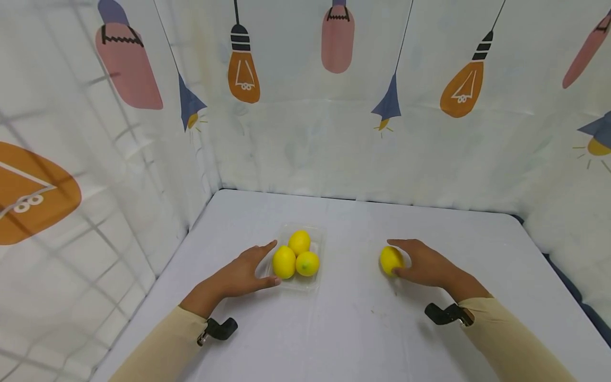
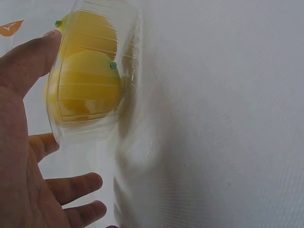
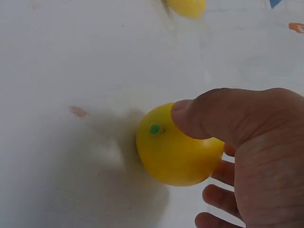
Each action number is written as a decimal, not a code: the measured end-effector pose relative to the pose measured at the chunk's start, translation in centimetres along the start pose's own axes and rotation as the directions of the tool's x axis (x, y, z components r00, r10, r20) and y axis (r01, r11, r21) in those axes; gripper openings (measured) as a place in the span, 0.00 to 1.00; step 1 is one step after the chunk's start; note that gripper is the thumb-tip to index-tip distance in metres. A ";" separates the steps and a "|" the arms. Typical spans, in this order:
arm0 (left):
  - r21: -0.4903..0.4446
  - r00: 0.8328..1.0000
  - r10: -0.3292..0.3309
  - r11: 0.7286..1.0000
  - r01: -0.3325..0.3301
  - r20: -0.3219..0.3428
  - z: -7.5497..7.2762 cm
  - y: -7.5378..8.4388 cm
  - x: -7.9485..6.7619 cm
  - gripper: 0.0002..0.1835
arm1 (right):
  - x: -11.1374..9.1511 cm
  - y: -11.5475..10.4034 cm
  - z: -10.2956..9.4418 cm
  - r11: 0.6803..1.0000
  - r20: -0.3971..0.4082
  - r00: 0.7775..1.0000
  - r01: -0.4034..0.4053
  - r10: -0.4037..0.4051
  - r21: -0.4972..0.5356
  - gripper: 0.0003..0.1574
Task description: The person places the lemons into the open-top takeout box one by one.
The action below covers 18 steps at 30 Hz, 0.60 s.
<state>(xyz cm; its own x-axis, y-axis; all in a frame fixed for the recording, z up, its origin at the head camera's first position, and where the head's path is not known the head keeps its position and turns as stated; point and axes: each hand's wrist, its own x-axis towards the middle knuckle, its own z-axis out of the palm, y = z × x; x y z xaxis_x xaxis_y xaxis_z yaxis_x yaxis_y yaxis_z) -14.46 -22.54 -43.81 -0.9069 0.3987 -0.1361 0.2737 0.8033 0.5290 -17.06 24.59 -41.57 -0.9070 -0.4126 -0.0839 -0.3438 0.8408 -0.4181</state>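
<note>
Three yellow lemons (image 1: 284, 262) sit together in a clear plastic container (image 1: 312, 285) left of the table's middle. My left hand (image 1: 245, 271) is at the container's left side, thumb and fingers spread apart. In the left wrist view its thumb (image 2: 33, 59) is by the container's rim; whether it touches cannot be told. To the right, a single lemon (image 3: 178, 156) with a green stem end is on the table. My right hand (image 1: 425, 263) holds it, thumb pressed on its upper side and fingers round the far side, partly hidden.
A white cloth covers the table (image 1: 343, 329). White curtains (image 1: 305, 143) printed with lamps and bulbs hang behind it and at the sides. Each wrist wears a black mount (image 1: 221, 329). Faint reddish marks (image 3: 78, 111) show on the cloth near the right hand.
</note>
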 end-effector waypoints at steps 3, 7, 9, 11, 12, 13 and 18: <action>-0.005 1.000 -0.004 1.000 0.004 0.002 0.0 0.1 0.0 0.57 | 0.0 0.2 0.2 1.000 0.000 1.000 0.017 -0.017 0.006 0.45; -0.002 1.000 -0.006 1.000 0.006 0.002 0.0 0.0 0.0 0.57 | 0.0 0.3 0.4 1.000 -0.001 1.000 0.024 -0.024 0.006 0.44; 0.003 1.000 -0.006 1.000 0.006 0.002 0.1 0.0 0.0 0.56 | 0.1 0.2 0.4 1.000 0.002 1.000 0.009 -0.009 0.006 0.44; 0.005 1.000 -0.006 1.000 0.006 0.002 0.1 -0.1 0.0 0.56 | 0.2 0.1 0.4 1.000 0.003 1.000 -0.013 0.013 0.007 0.44; 0.006 1.000 -0.006 1.000 0.006 0.002 0.1 -0.1 0.0 0.56 | 0.3 0.0 0.3 1.000 0.004 1.000 -0.017 0.017 0.007 0.44; 0.006 1.000 -0.006 1.000 0.006 0.002 0.1 -0.2 0.0 0.56 | 0.3 0.0 0.4 1.000 0.004 1.000 -0.024 0.024 0.008 0.44; -0.002 1.000 -0.002 1.000 0.002 0.002 0.1 -0.3 0.1 0.56 | 0.4 0.2 0.6 0.999 -0.009 0.999 -0.032 0.032 0.005 0.47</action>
<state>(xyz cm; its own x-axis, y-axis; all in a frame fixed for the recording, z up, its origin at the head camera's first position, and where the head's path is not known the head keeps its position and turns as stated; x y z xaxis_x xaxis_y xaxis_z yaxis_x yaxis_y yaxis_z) -14.57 -22.72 -44.08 -0.9066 0.3985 -0.1389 0.2718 0.8031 0.5302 -17.39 24.36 -42.20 -0.9197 -0.3821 -0.0896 -0.3132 0.8521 -0.4194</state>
